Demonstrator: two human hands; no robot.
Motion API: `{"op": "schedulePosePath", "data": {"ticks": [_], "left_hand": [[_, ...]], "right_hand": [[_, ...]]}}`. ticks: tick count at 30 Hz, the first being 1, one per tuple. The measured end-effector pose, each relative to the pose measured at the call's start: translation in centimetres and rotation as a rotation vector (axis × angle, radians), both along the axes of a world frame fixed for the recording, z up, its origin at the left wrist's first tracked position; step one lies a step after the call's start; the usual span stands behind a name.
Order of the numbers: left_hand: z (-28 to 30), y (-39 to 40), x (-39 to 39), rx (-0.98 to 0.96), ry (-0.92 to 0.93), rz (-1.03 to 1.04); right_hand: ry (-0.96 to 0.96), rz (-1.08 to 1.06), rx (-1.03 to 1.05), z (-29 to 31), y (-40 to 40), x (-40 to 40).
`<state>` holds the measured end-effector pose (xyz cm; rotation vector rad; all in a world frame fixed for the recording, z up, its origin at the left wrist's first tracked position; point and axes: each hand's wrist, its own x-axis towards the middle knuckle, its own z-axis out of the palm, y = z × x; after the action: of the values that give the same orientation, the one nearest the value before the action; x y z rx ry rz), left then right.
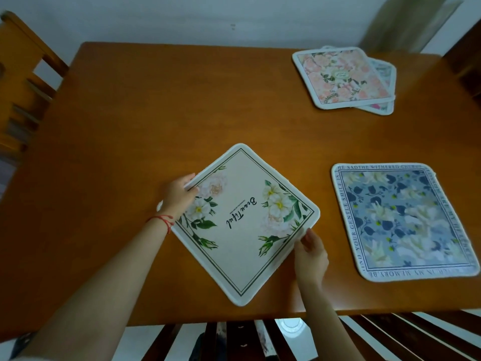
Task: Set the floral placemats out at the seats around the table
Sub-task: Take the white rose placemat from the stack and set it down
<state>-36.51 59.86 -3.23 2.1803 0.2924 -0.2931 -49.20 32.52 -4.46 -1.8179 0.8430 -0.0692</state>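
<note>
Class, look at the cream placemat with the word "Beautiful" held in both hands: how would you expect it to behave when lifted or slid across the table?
The cream placemat probably holds fairly flat: gripped only at two opposite edges by the left hand and right hand, it shows no obvious sag. It looks thin, so likely light. On the smooth wooden table it may slide and turn easily.

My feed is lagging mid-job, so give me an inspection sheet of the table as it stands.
Surface: wooden table, mostly bare.
Job's things: cream mat turned cornerwise near the front edge; blue mat laid square to its right; pink mat on top of another mat at the far right.
Clutter: nothing seen.
Hands: left hand and right hand grip opposite edges of the cream mat.
Cables: nothing seen.
Surroundings: chair at left, slatted chair back at the near side, white wall behind.
</note>
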Motion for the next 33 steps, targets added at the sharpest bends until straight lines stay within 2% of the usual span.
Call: {"op": "schedulePosePath", "data": {"ticks": [10, 24, 29, 33], "left_hand": [[0.3, 0.7, -4.2, -0.057, -0.006, 0.091], [-1.6, -1.8, -12.6, -0.195, 0.032, 0.462], [-1.4, -2.7, -13.4, -0.268, 0.001, 0.546], [-0.1, -2.4, -11.5, -0.273, -0.053, 0.493]], "right_hand": [[-0.046, 0.129, -0.058, 0.6, -1.2, 4.3], [-0.083, 0.426, -0.061, 1.6, -1.6, 11.5], [-0.098, 0.453, -0.056, 1.7, -1.9, 11.5], [-0.106, 0.423, -0.069, 1.4, -2.5, 9.3]]}}
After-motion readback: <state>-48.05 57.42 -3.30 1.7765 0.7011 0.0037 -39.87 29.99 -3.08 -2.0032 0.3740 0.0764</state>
